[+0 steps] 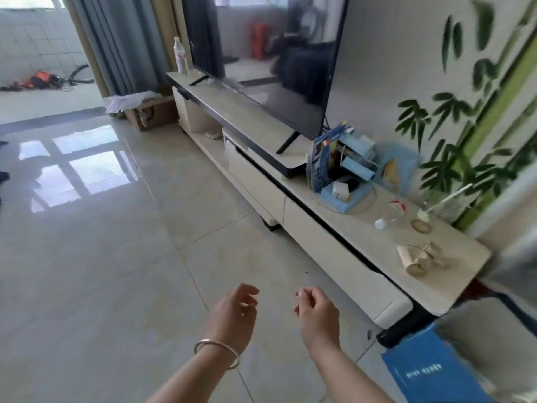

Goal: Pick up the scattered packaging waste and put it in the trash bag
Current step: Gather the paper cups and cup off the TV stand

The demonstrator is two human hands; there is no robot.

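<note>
Waste-hunting next: my left hand (236,311) and right hand (315,311) hang loosely curled, holding nothing, near the long cream table's (377,251) cluttered right end.

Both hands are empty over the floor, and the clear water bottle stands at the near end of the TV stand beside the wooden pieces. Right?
Not quite. In the head view the water bottle stands at the far end of the TV stand, by the curtain. The left hand and right hand are empty over the floor.

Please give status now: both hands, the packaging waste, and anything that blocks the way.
Left hand and right hand empty, fingers loosely curled. Blue packaging on TV cabinet, untouched. Trash bag not seen. Path clear.
</note>
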